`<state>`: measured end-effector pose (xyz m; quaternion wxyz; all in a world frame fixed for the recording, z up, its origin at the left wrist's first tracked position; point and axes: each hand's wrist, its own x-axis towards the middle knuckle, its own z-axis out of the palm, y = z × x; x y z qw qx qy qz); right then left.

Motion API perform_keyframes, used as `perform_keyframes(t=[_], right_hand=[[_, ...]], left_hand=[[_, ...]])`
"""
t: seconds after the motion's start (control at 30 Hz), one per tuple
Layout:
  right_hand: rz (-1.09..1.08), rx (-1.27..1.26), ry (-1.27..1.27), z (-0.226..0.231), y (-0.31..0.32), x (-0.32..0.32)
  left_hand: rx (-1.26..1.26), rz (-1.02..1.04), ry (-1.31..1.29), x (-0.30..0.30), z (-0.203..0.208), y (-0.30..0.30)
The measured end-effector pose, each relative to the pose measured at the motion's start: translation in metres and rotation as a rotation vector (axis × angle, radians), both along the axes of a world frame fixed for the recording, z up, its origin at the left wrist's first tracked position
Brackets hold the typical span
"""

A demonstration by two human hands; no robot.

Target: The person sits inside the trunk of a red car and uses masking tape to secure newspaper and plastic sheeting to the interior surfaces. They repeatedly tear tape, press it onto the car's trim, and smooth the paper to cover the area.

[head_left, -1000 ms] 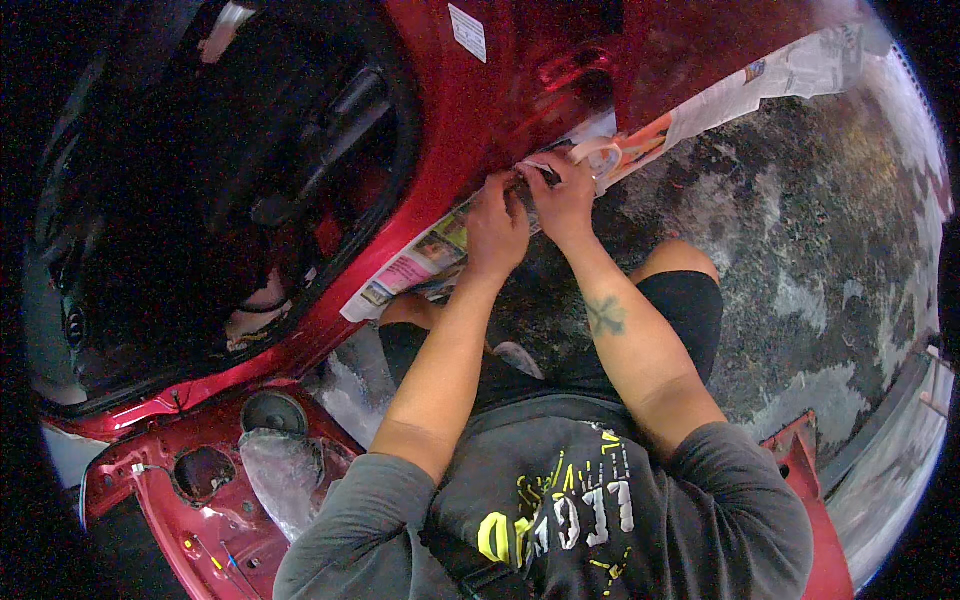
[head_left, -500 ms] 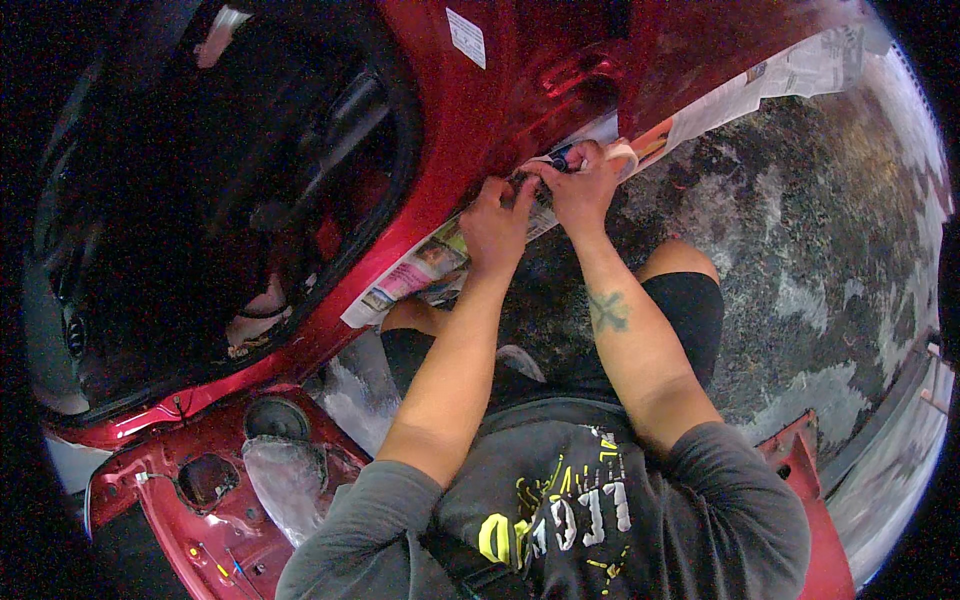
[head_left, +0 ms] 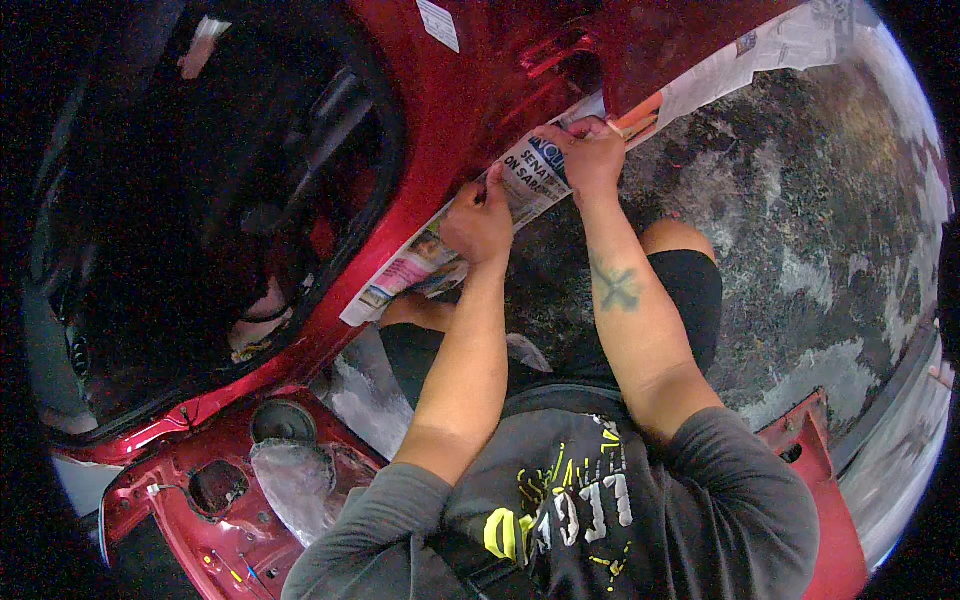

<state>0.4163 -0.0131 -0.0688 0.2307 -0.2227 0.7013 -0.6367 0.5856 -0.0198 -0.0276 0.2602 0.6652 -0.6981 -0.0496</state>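
The left hand (head_left: 478,222) and right hand (head_left: 592,165), fingers bent but grip undeterminable, touch newspaper (head_left: 530,185) toward half past twelve along the red car (head_left: 470,110); apparently being fastened, it next calls for smoothing.

The red car body (head_left: 440,130) is glossy painted metal, the newspaper (head_left: 530,190) matt paper. The floor (head_left: 760,200) looks rough; the dark shirt (head_left: 465,500) is matt cloth.

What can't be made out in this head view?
Head: newspaper partly hidden behind left hand.
Head: right hand, palm side hidden by its back.
Head: cabin detail, lost in dark.
Head: sticker print, too small.
Head: door, cut by lower edge.
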Motion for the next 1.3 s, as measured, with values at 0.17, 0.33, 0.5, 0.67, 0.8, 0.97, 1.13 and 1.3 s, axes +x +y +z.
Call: perform_keyframes(t=[0.17, 0.33, 0.5, 0.67, 0.8, 0.97, 1.13, 1.3], right_hand=[[-0.112, 0.008, -0.002, 0.019, 0.016, 0.003], [0.121, 0.273, 0.081, 0.071, 0.110, 0.009], [0.476, 0.000, -0.104, 0.079, 0.156, 0.010], [0.490, -0.083, -0.061, 0.067, 0.155, 0.020], [0.522, -0.107, 0.027, 0.071, 0.161, 0.018], [0.508, -0.056, 0.110, 0.080, 0.166, 0.015], [0.516, -0.034, 0.147, 0.081, 0.168, 0.008], [0.541, -0.041, 0.121, 0.079, 0.167, 0.005]], left_hand=[[0.176, -0.009, 0.317, 0.000, 0.019, 0.006], [0.370, -0.301, 0.323, 0.018, 0.056, 0.034], [0.418, -0.666, 0.378, 0.004, 0.082, 0.052], [0.352, -0.871, 0.230, -0.007, 0.102, 0.042], [0.321, -0.965, 0.127, -0.012, 0.103, 0.039], [0.292, -0.993, 0.161, -0.016, 0.091, 0.043], [0.164, -1.039, 0.119, -0.017, 0.078, 0.049], [0.263, -0.953, 0.290, -0.018, 0.073, 0.055]])
